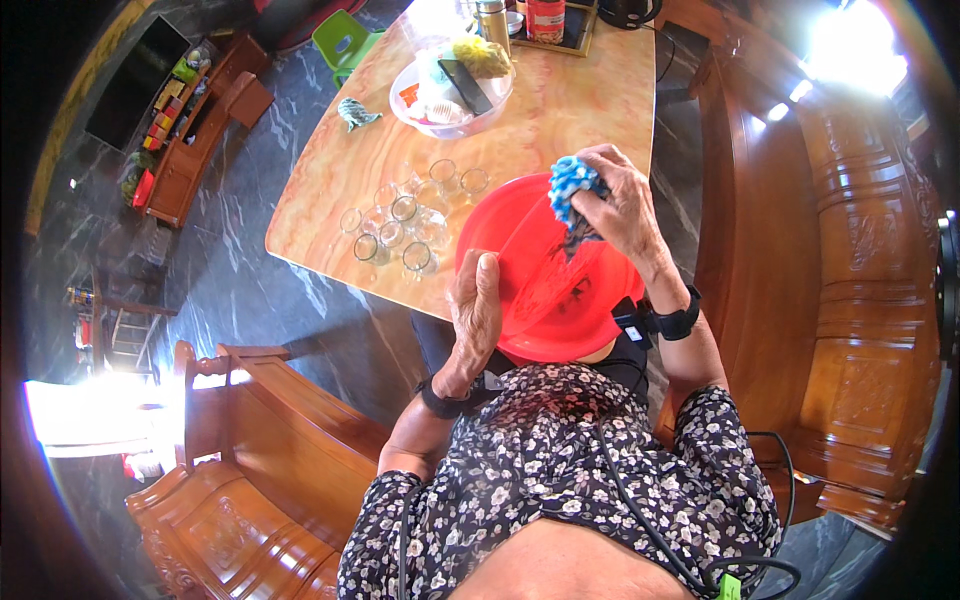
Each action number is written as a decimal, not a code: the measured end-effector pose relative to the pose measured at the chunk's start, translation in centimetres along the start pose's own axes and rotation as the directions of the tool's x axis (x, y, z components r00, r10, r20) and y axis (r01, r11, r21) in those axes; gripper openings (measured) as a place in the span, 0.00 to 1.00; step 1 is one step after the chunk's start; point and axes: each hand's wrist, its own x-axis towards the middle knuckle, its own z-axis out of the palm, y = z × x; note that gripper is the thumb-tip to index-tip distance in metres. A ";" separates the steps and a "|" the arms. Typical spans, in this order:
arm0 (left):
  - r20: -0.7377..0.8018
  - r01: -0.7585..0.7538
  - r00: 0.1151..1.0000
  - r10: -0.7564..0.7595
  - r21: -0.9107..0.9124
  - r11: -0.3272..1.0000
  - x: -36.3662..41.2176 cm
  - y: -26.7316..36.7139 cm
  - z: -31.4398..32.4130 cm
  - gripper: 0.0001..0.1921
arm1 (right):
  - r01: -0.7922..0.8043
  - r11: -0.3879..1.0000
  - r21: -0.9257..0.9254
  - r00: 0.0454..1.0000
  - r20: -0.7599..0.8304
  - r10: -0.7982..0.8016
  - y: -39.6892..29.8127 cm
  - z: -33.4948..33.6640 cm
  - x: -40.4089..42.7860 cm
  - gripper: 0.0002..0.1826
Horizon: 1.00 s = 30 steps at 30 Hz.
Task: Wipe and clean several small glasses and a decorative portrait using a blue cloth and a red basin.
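My left hand [477, 311] grips the near left rim of a thin see-through round piece [536, 281], perhaps a lid or plate, tilted over a red plastic basin [619, 289]. Bunched in my right hand [619, 202] is a wet-looking blue and white cloth [574, 187], above the far right part of the basin. Dark cloth or its reflection shows below that hand; which it is, I cannot tell. Left of the basin, several clear drinking glasses [405, 208] stand grouped on the marble-patterned table [330, 176].
Farther back are a clear plastic bowl [401, 112] holding a phone [463, 86] and a yellow cloth [481, 56], a crumpled cloth [357, 114], a metal flask [493, 22], a red-labelled jar [545, 20] and a black kettle [628, 11]. Wooden benches [757, 262] flank me.
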 end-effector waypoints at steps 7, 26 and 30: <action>-0.094 0.143 0.982 -0.162 -0.184 0.972 -1.2 -3.6 -1.1 0.17 | -0.202 0.832 0.516 0.975 0.025 0.221 3.3 0.1 1.1 0.12; 0.173 0.077 0.983 -0.066 -0.057 0.995 1.2 1.6 -0.2 0.27 | 0.407 0.841 -0.355 0.911 0.100 -0.399 -4.7 2.5 -4.3 0.23; 0.119 0.097 0.989 -0.092 -0.040 0.994 0.7 1.2 0.0 0.23 | 0.371 0.883 -0.289 0.927 0.059 -0.370 -4.9 1.8 -3.6 0.20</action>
